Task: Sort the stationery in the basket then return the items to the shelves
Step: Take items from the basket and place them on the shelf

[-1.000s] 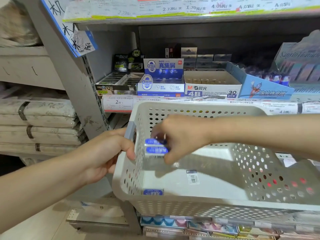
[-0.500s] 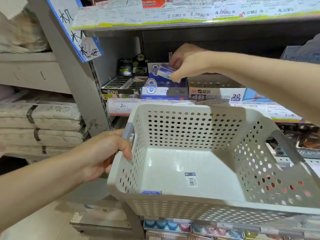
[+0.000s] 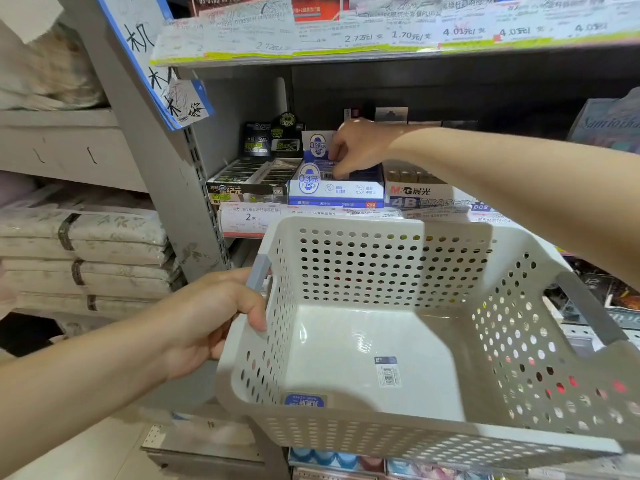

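My left hand point(image 3: 211, 317) grips the grey left handle of a white perforated basket point(image 3: 363, 226), holding it in front of the shelves. One blue-labelled eraser point(image 3: 304, 400) lies against the basket's near wall, and a barcode sticker point(image 3: 389, 374) is on its floor. My right hand point(image 3: 360, 147) reaches over the basket into the blue and white eraser display box point(image 3: 339, 192) on the shelf. Its fingertips pinch the blue erasers point(image 3: 323, 168) down inside that box.
A black eraser box point(image 3: 249, 181) stands left of the blue box and an M&G 4B eraser box point(image 3: 422, 197) to its right. Price labels point(image 3: 252, 220) line the shelf edges. A grey shelf upright point(image 3: 162, 188) and stacked wrapped bundles point(image 3: 86, 251) are at the left.
My right hand took the blue erasers out of the basket, lifted them to the shelf and lowered them into the blue and white box. My left hand kept holding the basket.
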